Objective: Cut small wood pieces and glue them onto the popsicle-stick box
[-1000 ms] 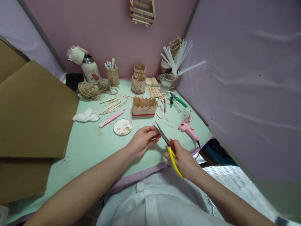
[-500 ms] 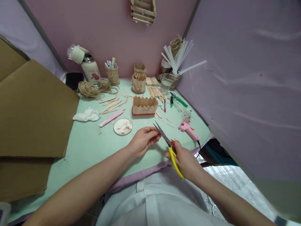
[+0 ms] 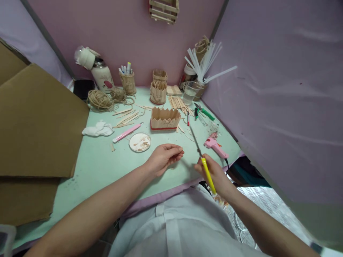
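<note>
My right hand (image 3: 214, 175) is wrapped round the handle of a pair of scissors (image 3: 206, 173) with yellow on its grip, and the blades point up and away, looking closed. Over the table's front part, my left hand (image 3: 167, 157) is pinched at the fingertips; what it holds, if anything, is too small to make out. Behind the left hand lies a round white dish (image 3: 139, 142) with small wood pieces in it. Farther back stands a box of pointed wooden slats (image 3: 165, 119) with a red band along its base.
A pink glue gun (image 3: 216, 147) and green-handled pliers (image 3: 205, 112) lie at the right. Left of the dish are a pink craft knife (image 3: 128, 132) and a white cloth (image 3: 98, 128). Twine (image 3: 100, 100), wooden sticks (image 3: 180, 105) and a clear cup (image 3: 190, 93) sit farther back. Cardboard (image 3: 40, 125) fills the left.
My right hand has drawn the scissors right, away from my left fingertips, and turned them so the blades look closed. The left hand has stayed nearly in place.
</note>
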`<state>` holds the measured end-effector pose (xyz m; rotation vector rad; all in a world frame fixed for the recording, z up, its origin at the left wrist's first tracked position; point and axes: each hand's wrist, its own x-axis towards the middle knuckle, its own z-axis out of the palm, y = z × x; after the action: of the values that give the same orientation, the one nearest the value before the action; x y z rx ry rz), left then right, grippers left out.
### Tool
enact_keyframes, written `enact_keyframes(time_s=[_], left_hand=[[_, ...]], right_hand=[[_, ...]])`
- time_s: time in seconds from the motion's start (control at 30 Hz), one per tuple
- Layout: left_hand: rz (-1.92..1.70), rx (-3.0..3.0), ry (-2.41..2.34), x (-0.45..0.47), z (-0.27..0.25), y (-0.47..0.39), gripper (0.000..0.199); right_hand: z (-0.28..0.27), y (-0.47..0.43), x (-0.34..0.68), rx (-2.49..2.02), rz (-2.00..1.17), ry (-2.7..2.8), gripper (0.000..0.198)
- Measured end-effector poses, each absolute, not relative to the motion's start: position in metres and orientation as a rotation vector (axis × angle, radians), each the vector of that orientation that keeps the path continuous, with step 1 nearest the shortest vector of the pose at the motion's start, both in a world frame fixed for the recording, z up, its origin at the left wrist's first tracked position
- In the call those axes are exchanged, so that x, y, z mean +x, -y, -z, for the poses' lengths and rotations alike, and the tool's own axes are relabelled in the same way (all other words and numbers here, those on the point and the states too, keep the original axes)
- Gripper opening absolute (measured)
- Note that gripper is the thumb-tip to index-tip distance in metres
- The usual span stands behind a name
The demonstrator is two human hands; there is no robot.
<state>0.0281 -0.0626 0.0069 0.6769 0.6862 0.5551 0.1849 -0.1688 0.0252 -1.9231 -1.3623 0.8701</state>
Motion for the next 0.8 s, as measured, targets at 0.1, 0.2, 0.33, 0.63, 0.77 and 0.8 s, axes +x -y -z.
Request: enact_keyframes(time_s=[0.1, 0.2, 0.33, 0.63, 0.77, 0.8], left_hand=[[-0.518, 0.702, -0.691, 0.027, -0.008, 0.063, 0.02], [-0.468, 0.734, -0.706, 0.027, -0.01, 0.063, 0.02], [-0.405, 0.782, -0.701, 0.026, -0.012, 0.064, 0.022], [-0.391, 0.775, -0.674, 0.027, -0.012, 0.064, 0.024], [-0.392, 0.806, -0.698, 0.027, -0.01, 0.065, 0.024], [-0.388, 0.814, -0.701, 0.027, -0.01, 0.065, 0.025]], right_hand=[[-0.031, 0.156, 0.179, -1.795, -0.736, 1.287, 0.026], [-0.03, 0.144, 0.172, -1.62, -0.687, 1.257, 0.027], [-0.021, 0.137, 0.166, -1.551, -0.675, 1.251, 0.033], [-0.01, 0.14, 0.167, -1.55, -0.567, 1.21, 0.031], [-0.01, 0.14, 0.166, -1.533, -0.591, 1.205, 0.031], [-0.01, 0.14, 0.165, -1.537, -0.596, 1.203, 0.03]])
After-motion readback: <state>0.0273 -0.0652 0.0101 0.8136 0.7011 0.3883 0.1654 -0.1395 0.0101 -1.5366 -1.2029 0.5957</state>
